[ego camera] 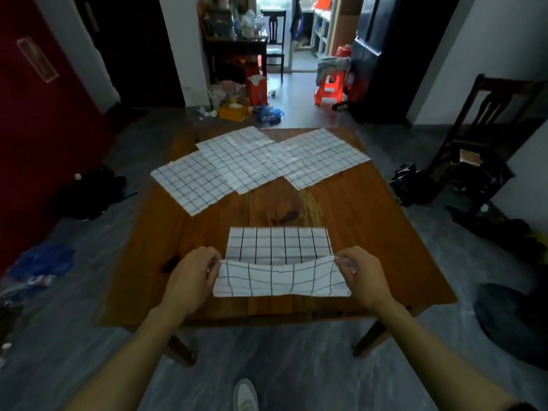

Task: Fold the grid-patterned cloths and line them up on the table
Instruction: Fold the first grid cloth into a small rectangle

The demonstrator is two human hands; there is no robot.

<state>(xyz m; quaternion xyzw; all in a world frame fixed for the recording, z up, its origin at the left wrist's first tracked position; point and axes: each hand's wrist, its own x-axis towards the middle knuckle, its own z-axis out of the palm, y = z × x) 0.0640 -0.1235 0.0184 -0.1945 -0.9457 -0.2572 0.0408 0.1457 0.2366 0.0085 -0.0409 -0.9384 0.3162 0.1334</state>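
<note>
Where grey floor (124, 345) spreads, cloths (252, 161) cover the wooden table (370, 232).

White, black-gridded cloths (278, 247) on a reddish-brown wooden table (370, 232)

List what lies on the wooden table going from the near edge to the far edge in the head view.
Left hand and right hand pinching the half-folded white grid-patterned cloth → bare brown wooden table → overlapping row of unfolded white grid-patterned cloths near the far edge.
</note>
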